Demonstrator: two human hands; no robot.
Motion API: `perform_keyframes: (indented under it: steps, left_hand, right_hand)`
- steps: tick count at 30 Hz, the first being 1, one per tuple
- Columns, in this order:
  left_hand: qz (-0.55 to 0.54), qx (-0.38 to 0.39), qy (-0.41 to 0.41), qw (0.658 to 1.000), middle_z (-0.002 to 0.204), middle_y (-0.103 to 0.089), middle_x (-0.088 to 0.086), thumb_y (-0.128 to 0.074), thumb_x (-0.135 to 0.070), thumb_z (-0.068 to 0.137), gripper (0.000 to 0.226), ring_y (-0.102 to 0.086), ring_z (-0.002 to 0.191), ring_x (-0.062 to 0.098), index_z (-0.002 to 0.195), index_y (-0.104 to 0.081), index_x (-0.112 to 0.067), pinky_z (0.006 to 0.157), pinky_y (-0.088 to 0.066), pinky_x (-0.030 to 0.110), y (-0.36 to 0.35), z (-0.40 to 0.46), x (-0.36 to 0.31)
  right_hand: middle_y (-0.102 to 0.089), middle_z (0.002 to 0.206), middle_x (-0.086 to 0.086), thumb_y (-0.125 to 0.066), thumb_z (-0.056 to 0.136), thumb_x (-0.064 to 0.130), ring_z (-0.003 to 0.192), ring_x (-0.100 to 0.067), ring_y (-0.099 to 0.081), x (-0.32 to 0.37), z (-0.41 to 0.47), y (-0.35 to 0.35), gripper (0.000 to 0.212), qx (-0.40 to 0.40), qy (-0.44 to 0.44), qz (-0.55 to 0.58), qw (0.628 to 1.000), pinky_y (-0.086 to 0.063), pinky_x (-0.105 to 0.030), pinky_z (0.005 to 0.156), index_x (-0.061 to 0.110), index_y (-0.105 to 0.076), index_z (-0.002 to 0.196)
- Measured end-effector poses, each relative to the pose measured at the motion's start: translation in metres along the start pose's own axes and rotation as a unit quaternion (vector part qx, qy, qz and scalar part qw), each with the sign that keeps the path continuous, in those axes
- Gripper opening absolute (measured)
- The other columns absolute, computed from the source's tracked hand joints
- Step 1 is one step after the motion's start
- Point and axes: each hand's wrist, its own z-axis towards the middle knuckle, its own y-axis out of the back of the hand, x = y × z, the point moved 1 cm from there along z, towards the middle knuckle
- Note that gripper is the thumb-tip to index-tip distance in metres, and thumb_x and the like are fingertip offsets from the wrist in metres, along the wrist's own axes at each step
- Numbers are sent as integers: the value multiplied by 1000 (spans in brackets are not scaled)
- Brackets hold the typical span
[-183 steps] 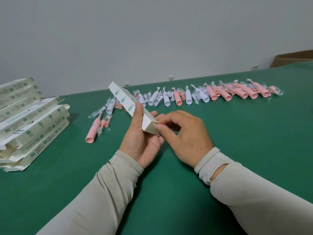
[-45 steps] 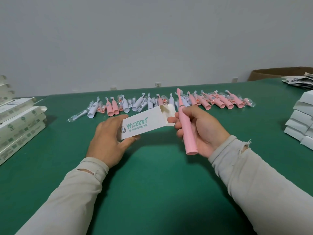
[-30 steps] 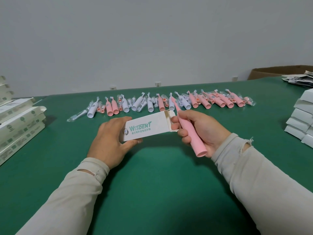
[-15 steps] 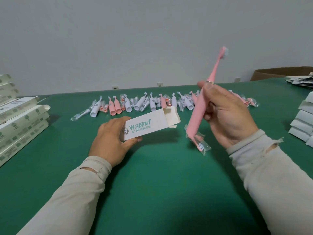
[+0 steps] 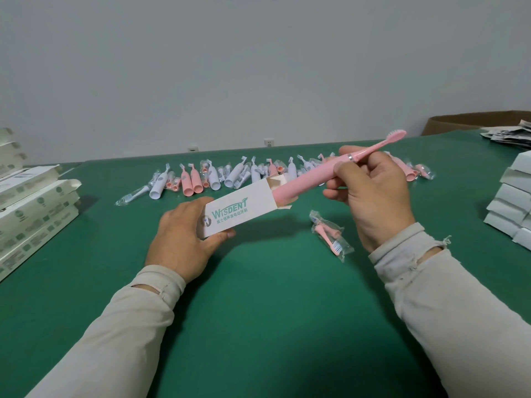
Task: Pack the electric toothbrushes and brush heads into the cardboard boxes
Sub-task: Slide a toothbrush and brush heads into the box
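My left hand grips the closed end of a white printed cardboard box, held above the table with its open flaps pointing right. My right hand holds a pink electric toothbrush near its neck. The handle's base sits inside the box mouth and the bristle head points up to the right. A clear bag of pink brush heads lies on the green table just below my right hand. A row of pink and white toothbrushes and bagged heads lies farther back.
Stacked white boxes sit at the left edge. Another pile of white boxes stands at the right edge, with papers and a brown carton behind it. A grey wall rises beyond the table.
My right hand tipped the pink toothbrush from upright down to a slant and put its base into the box mouth. The bag of brush heads dropped onto the table.
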Motion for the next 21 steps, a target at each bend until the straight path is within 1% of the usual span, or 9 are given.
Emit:
perform_keyframes:
  steps: [4, 6, 10, 11, 13, 14, 16, 18, 21]
  left_hand:
    - [0, 1, 5, 1000, 116, -58, -11, -72, -57, 76, 58, -39, 106, 17, 128, -53, -38, 91, -34, 34, 1, -1, -1]
    - [2, 1, 5, 1000, 114, -56, -13, -73, -56, 76, 58, -39, 107, 17, 128, -53, -37, 90, -34, 34, 1, -2, -1]
    - [-8, 8, 2, 1000, 113, -54, -14, -70, -59, 74, 61, -41, 108, 18, 128, -53, -36, 91, -34, 34, 1, -2, -4]
    - [-11, 10, -1, 1000, 115, -57, -13, -70, -59, 73, 62, -42, 110, 19, 128, -54, -36, 92, -34, 34, 1, -2, -5]
    - [-9, 11, -3, 1000, 119, -59, -9, -70, -59, 73, 61, -44, 112, 22, 128, -54, -36, 92, -35, 34, 1, -3, -5]
    - [-4, 11, -2, 1000, 119, -59, -9, -70, -59, 74, 60, -44, 112, 23, 127, -54, -36, 92, -36, 35, 1, -3, -5]
    - [10, 12, 9, 1000, 121, -59, -8, -71, -58, 75, 59, -45, 114, 24, 127, -54, -37, 94, -37, 38, 2, -2, -3]
    - [19, 13, 15, 1000, 121, -59, -8, -71, -59, 76, 59, -45, 114, 25, 128, -53, -36, 96, -37, 39, 2, -1, -1]
    - [21, 12, 21, 999, 120, -59, -8, -72, -58, 76, 59, -45, 115, 25, 128, -53, -37, 95, -37, 38, 2, -1, -1]
  right_hand:
    - [-77, 93, -7, -53, 90, -6, 59, -11, -59, -2, 3, 3, 22, 14, -21, 11, 1000, -53, -23, 57, 12, -61, 101]
    - [-77, 96, -8, -51, 89, -6, 60, -11, -57, -5, 6, 5, 23, 26, -51, 22, 998, -53, -23, 57, 10, -61, 102]
    - [-77, 100, -10, -48, 88, -8, 65, -12, -61, -18, 4, 3, 26, 105, -136, 54, 984, -55, -24, 61, 6, -65, 102]
    - [-77, 101, -9, -50, 88, -9, 70, -11, -65, -23, 1, 0, 28, 145, -158, 35, 976, -56, -24, 62, 7, -68, 101]
    - [-75, 106, -5, -57, 87, -7, 82, -11, -66, -35, -5, -6, 29, 222, -177, -79, 956, -56, -25, 66, 13, -72, 102]
    - [-73, 107, -5, -60, 85, -5, 84, -13, -65, -41, -7, -8, 29, 226, -174, -132, 949, -55, -27, 66, 15, -71, 102]
    - [-68, 101, -10, -60, 84, -4, 77, -15, -65, -45, -4, -9, 29, 152, -172, -152, 961, -54, -27, 62, 17, -66, 103]
    - [-66, 96, -9, -58, 86, -4, 68, -13, -67, -42, 2, -4, 26, 76, -163, -109, 978, -54, -25, 60, 17, -63, 100]
    - [-69, 85, -4, -62, 90, 0, 68, -12, -70, -38, 8, 4, 16, 71, -100, -118, 985, -57, -27, 66, 14, -68, 95]
